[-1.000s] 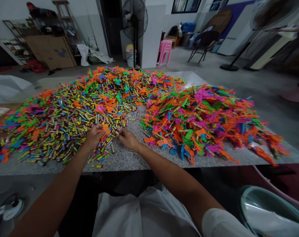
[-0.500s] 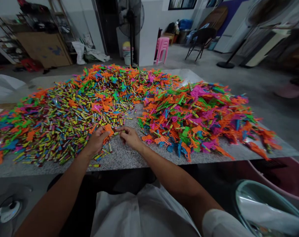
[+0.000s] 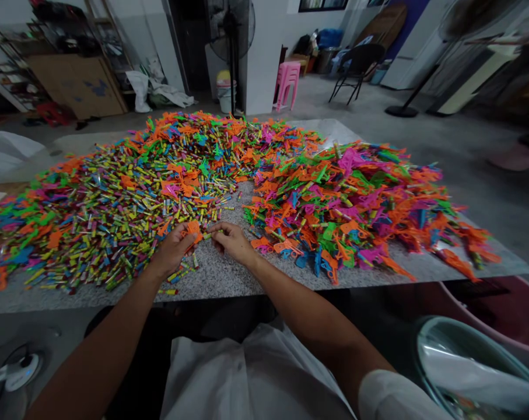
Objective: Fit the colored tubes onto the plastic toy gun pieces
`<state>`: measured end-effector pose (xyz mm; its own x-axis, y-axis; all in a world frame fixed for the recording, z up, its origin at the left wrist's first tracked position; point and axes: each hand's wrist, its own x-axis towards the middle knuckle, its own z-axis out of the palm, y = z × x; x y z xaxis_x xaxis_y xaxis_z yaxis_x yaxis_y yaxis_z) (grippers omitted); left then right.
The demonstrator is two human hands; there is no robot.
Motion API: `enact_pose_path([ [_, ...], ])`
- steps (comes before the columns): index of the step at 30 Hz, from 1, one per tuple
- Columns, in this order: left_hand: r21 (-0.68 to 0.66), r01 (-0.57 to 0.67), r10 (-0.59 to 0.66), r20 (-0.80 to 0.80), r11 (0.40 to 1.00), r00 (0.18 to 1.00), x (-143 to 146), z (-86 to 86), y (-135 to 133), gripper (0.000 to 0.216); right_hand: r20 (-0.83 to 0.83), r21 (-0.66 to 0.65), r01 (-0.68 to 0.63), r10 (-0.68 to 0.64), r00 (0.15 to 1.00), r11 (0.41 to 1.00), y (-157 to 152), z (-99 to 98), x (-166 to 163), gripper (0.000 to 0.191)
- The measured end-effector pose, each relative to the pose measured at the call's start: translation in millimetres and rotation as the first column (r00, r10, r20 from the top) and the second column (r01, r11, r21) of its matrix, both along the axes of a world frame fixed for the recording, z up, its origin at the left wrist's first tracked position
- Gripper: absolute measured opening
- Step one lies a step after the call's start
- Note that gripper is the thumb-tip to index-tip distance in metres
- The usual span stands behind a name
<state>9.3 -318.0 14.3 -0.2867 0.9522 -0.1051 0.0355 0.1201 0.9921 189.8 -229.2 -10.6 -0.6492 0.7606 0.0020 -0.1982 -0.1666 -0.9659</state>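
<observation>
My left hand [image 3: 173, 249] is closed on an orange plastic toy gun [image 3: 194, 228], thumb on top. Close beside it, my right hand [image 3: 233, 242] pinches a small tube with a yellow-green label [image 3: 209, 235], its end at the orange piece; whether the two are joined is too small to tell. Left of and behind my hands spreads a heap of small labelled tubes [image 3: 128, 216] mixed with coloured plastic pieces. To the right lies a pile of orange, green, pink and blue toy guns [image 3: 334, 198], several with tubes in or among them.
Everything lies on a speckled grey table [image 3: 229, 274]. Below its right front edge stand a pink tub [image 3: 524, 303] and a greenish, clear-rimmed tub [image 3: 439, 326]. Beyond the table are a standing fan [image 3: 231, 29], pink stools [image 3: 287, 84] and a black chair [image 3: 358, 67].
</observation>
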Motion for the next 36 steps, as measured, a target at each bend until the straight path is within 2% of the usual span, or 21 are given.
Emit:
enact_pose_path([
  [6,0.028,0.037,-0.03,-0.22,0.999,0.975,1.8,7.4,-1.6,0.045,-0.048,-0.091,0.029,-0.033,0.998,0.995,-2.1,3.9,-2.6,0.02],
  [11,0.036,-0.012,0.026,-0.416,0.999,0.909,4.5,9.4,-4.6,0.041,-0.014,-0.126,0.053,-0.055,0.998,0.991,-3.5,8.3,-2.5,0.019],
  [14,0.061,-0.024,0.05,-0.478,0.998,0.877,5.0,5.5,-6.2,0.04,0.022,-0.131,0.061,-0.059,0.998,0.99,-4.0,10.3,-2.0,0.019],
  [19,0.067,-0.008,0.037,-0.443,0.998,0.896,6.2,3.4,-5.9,0.039,0.031,-0.135,0.08,-0.076,0.997,0.988,-3.8,12.8,-0.2,0.017],
  [26,0.005,0.052,-0.044,-0.469,0.999,0.882,5.3,12.8,-5.7,0.04,0.01,-0.113,0.06,-0.059,0.998,0.992,-3.6,14.3,2.2,0.019],
  [32,-0.036,0.1,-0.106,-0.333,0.994,0.937,2.4,15.3,0.5,0.039,-0.01,-0.034,0.04,-0.04,0.999,0.999,-2.4,12.4,1.9,0.023],
  [36,-0.069,0.122,-0.132,-0.174,0.99,0.976,8.4,8.4,3.6,0.046,-0.017,-0.008,0.039,-0.039,0.999,0.999,-2.0,3.6,8.6,0.027],
])
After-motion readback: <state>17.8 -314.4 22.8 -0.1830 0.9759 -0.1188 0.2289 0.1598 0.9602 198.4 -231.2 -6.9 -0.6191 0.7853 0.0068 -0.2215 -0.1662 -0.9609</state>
